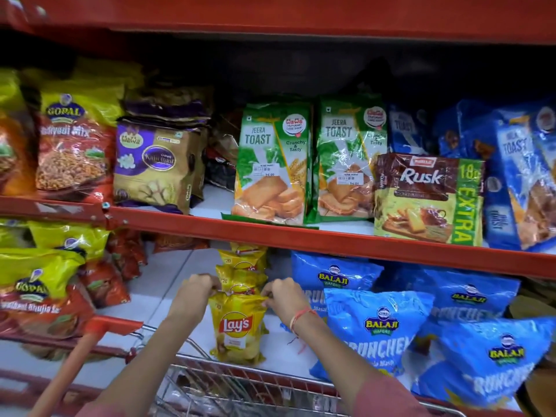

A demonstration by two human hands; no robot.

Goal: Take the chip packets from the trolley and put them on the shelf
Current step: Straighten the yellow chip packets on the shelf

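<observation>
A yellow Lay's chip packet (237, 329) stands upright at the front of the lower shelf (168, 284). My left hand (194, 291) pinches its top left corner and my right hand (281, 294) pinches its top right corner. Behind it, more yellow Lay's packets (242, 270) stand in a row running back into the shelf. The wire trolley (216, 383) with a red handle (99, 326) sits directly below my arms; what it holds is hidden by them.
Blue Balaji wafer bags (376, 332) crowd the right of the lower shelf. Yellow and red Gopal snack bags (36, 290) fill its left. The upper shelf carries Jeera Toast packs (270, 164), a Rusk pack (427, 200) and a Kaju toast pack (156, 164).
</observation>
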